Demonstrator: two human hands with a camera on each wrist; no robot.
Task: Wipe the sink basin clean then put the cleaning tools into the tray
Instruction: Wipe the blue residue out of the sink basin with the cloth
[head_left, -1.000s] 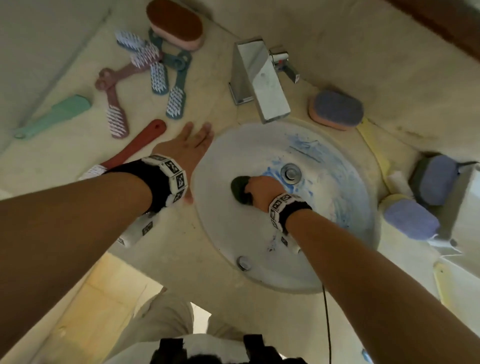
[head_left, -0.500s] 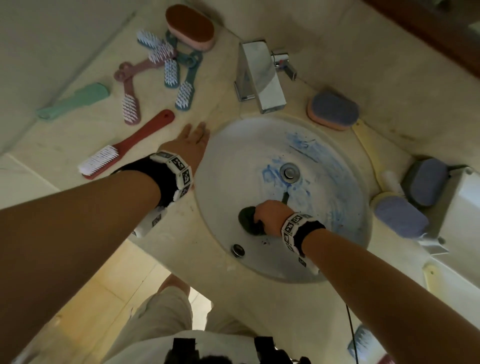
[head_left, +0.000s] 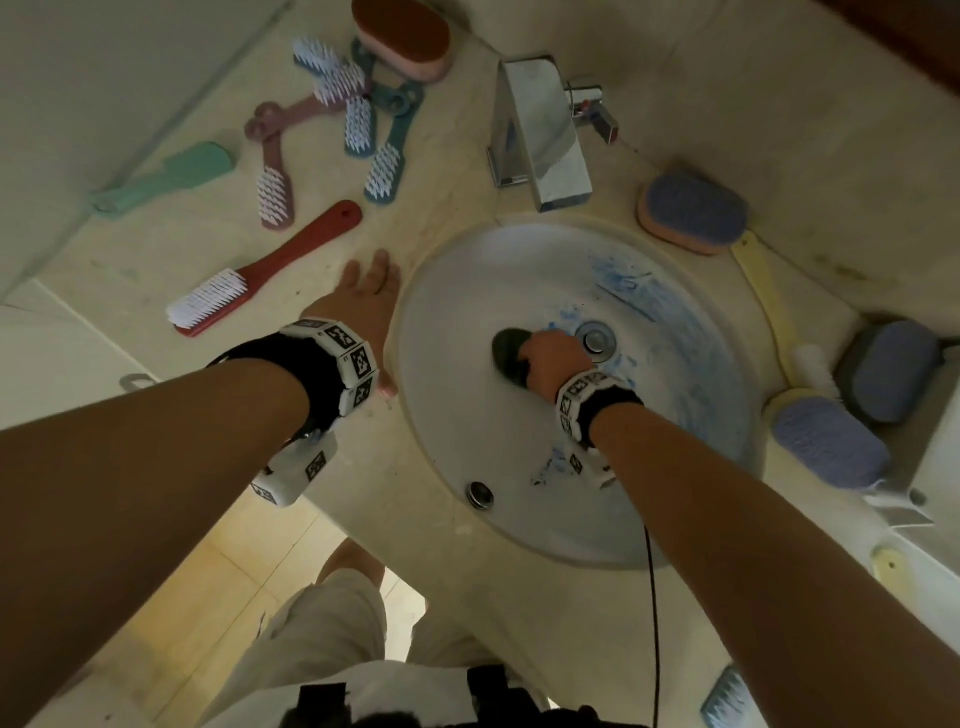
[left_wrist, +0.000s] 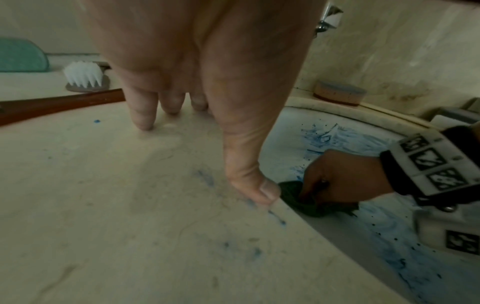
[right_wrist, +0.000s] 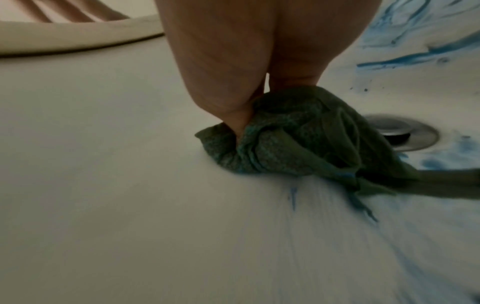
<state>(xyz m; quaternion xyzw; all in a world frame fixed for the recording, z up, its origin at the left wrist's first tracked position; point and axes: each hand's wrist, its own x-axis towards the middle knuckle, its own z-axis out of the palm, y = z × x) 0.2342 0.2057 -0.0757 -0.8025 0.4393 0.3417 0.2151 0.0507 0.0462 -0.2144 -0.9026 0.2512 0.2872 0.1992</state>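
The round white sink basin (head_left: 467, 415) carries blue smears around its metal drain (head_left: 597, 340) and on its right wall. My right hand (head_left: 548, 358) grips a bunched dark green cloth (head_left: 509, 353) and presses it on the basin floor just left of the drain. In the right wrist view the cloth (right_wrist: 291, 148) is crumpled under my fingers, with the drain (right_wrist: 405, 133) right behind it. My left hand (head_left: 363, 296) rests flat with straight fingers on the beige counter (head_left: 156, 249) at the basin's left rim; its thumb (left_wrist: 249, 164) touches the rim edge.
A chrome faucet (head_left: 540, 130) stands behind the basin. Several handled brushes, among them a red one (head_left: 270, 265) and a mint one (head_left: 166, 176), lie on the counter at the left. Sponges (head_left: 693, 210) and a white tray (head_left: 930, 441) sit at the right.
My right hand has swept the cloth from the basin's near side back up beside the drain. The left hand stays planted on the counter.
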